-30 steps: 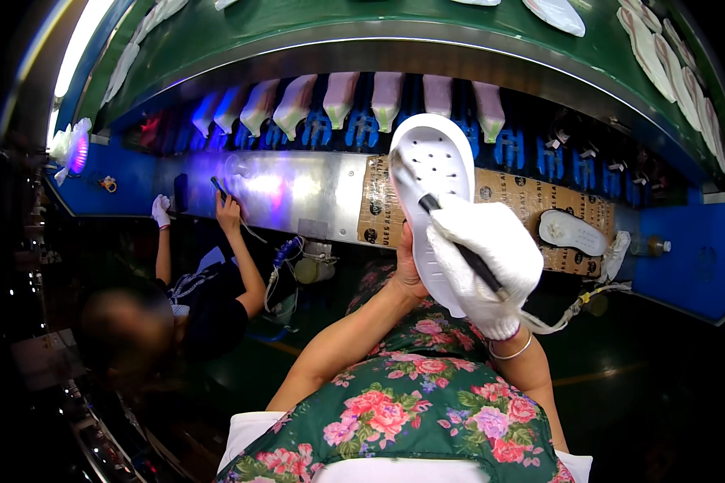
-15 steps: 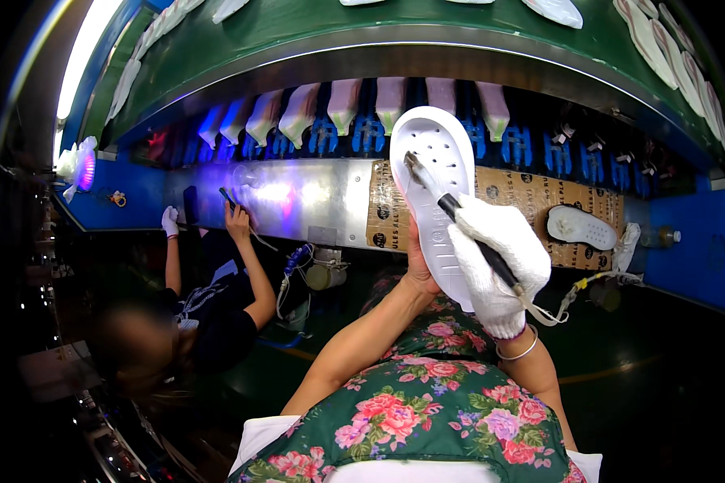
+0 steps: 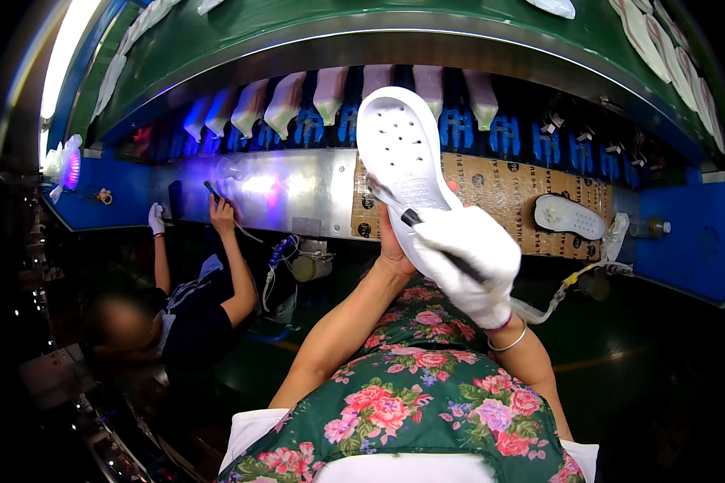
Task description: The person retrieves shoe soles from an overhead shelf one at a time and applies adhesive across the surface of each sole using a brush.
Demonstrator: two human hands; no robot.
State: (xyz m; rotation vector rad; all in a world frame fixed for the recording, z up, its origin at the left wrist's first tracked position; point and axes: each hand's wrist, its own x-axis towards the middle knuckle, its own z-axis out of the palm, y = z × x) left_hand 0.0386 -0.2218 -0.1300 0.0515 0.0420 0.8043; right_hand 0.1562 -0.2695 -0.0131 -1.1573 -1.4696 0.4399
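Observation:
A white shoe sole (image 3: 400, 143) with several small holes is held up over the bench, its long side tilted. Bare and partly hidden behind it, my left hand (image 3: 393, 241) grips its lower half; a fingertip shows at the sole's right edge. My right hand (image 3: 474, 256), in a white knit glove, is closed on a brush (image 3: 385, 193) with a dark handle. The brush's metal end and bristles lie at the sole's left edge, near its middle; whether they touch is unclear. A pale hose trails from the handle's rear end.
Another white sole (image 3: 588, 225) lies on printed cardboard (image 3: 491, 173) at right, near a bottle (image 3: 658, 228). A metal bench top (image 3: 314, 185) runs left, where a co-worker's hand (image 3: 221, 216) holds a thin tool. Blue clamps (image 3: 457, 129) and a green shelf (image 3: 298, 36) stand beyond.
The brush has moved from the holes in the sole's upper part down to its left edge. The sole has shifted left, and the whole view has moved slightly.

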